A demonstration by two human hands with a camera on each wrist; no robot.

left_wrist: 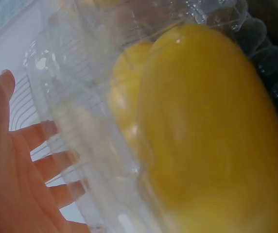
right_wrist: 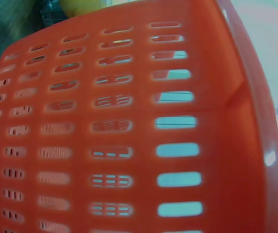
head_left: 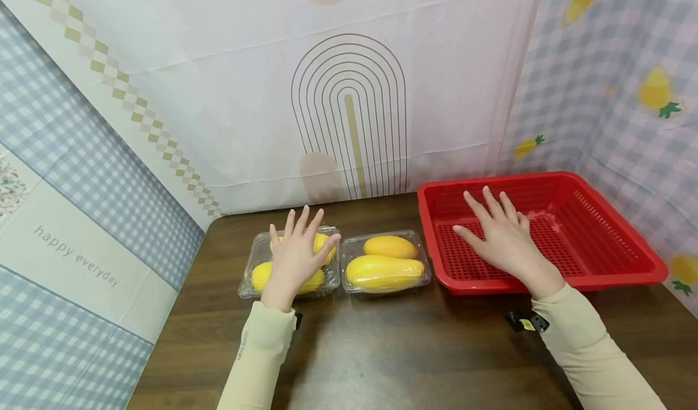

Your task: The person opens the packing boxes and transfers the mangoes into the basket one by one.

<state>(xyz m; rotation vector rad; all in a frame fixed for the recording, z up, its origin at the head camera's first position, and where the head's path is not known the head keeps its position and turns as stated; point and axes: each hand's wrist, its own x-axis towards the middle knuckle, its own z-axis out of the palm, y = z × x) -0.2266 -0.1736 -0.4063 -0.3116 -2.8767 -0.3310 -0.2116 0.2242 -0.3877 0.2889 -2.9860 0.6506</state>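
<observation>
Clear plastic clamshell box of yellow mangoes sits on the dark wood table under my left hand, fingers spread flat and straight on its lid, holding nothing, probably just steadying it; the left wrist view shows the lid and fruit right against my palm. Second identical clear box with two yellow mangoes lies just beside it, touching or nearly so, between the first box and the red perforated plastic basket. Right hand hovers or rests wide open, fingers straight, over the basket floor, gripping nothing, likely bracing it.
</observation>
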